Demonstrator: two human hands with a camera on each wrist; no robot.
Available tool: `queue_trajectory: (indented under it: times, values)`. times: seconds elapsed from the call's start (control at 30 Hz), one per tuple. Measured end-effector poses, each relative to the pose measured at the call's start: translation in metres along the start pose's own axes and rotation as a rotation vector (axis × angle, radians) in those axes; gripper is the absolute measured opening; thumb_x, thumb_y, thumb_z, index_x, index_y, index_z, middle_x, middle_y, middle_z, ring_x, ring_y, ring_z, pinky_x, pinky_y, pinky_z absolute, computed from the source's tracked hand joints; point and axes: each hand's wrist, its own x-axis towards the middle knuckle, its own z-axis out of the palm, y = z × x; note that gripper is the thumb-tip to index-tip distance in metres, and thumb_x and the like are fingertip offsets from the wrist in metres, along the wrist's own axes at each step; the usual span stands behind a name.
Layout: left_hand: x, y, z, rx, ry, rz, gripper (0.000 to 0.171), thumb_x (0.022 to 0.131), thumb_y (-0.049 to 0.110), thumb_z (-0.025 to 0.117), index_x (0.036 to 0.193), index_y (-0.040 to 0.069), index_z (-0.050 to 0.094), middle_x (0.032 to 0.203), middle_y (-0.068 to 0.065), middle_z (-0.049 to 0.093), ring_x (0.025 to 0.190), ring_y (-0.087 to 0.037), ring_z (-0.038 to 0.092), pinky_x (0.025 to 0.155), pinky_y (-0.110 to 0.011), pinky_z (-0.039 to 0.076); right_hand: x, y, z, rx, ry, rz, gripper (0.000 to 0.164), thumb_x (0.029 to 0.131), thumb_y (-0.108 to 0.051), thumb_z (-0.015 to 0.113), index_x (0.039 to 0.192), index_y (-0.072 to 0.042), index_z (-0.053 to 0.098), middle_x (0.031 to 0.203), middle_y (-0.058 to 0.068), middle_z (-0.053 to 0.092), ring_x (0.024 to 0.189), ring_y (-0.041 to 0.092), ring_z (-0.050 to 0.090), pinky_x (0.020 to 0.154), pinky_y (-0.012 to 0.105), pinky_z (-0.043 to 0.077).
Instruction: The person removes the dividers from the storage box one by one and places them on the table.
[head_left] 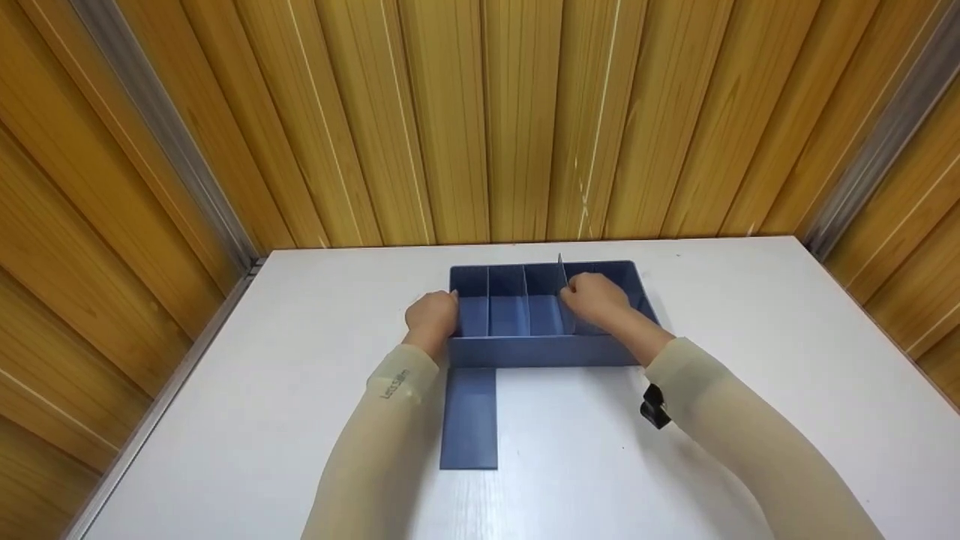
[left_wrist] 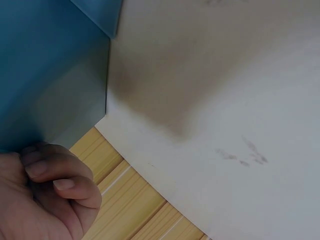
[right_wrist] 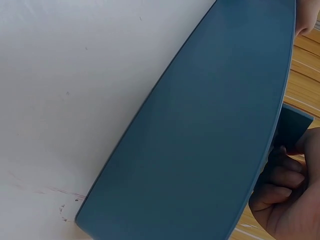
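Observation:
A blue divided box [head_left: 540, 352] stands on the white table, with thin upright dividers across its inside. At its left end my left hand [head_left: 433, 315] grips the side wall; the left wrist view shows that hand's curled fingers [left_wrist: 75, 187] against the wall. My right hand [head_left: 596, 298] reaches over the front wall and pinches a divider [head_left: 561, 268] whose top edge stands higher than the rim. The right wrist view shows this divider [right_wrist: 295, 122] above the box edge, between thumb and curled fingers; its lower part is hidden by the front wall.
A flat blue panel [head_left: 470, 420] lies on the white table [head_left: 225, 420] in front of the box's left end. Wood-patterned walls [head_left: 517, 135] rise behind the table and on both sides. A small black clip [head_left: 655, 406] hangs at the right sleeve.

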Motion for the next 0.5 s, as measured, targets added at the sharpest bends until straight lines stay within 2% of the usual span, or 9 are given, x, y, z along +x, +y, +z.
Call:
queue_trajectory:
  times: [0.5]
  values:
    - [-0.0003, -0.0006, -0.0003, 0.057, 0.009, 0.042, 0.055, 0.113, 0.035, 0.031, 0.103, 0.001, 0.073, 0.109, -0.017, 0.077, 0.103, -0.031, 0.076, 0.087, -0.048, 0.061, 0.0011, -0.0004, -0.0049, 0.007, -0.007, -0.012, 0.040, 0.103, -0.017, 0.045, 0.064, -0.017, 0.039, 0.057, -0.005, 0.036, 0.054, 0.011, 0.033, 0.053, 0.026, 0.027]
